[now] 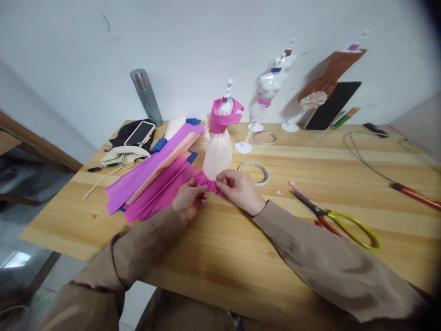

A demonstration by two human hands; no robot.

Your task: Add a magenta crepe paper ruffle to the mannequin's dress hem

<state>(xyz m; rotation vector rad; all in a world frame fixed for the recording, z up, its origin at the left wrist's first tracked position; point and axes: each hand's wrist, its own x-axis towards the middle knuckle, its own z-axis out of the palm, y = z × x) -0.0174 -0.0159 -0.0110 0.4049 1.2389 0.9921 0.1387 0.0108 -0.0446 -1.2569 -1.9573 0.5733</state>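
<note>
A small white mannequin (220,138) stands on the wooden table (213,248), dressed in a pale pink paper skirt and a magenta paper band around its chest. Along the skirt's bottom runs a gathered magenta crepe-paper ruffle (206,181). My left hand (188,200) pinches the ruffle's left end with closed fingers. My right hand (239,189) pinches its right part against the skirt hem. Sheets of magenta, purple and pink crepe paper (155,179) lie just left of my hands.
A tape roll (255,172) lies right of the mannequin, and scissors with yellow and red handles (334,218) lie farther right. Two more mannequins (268,92), a brown paper piece, a dark tablet, a grey flask (146,96), a phone, pens and cables sit toward the back.
</note>
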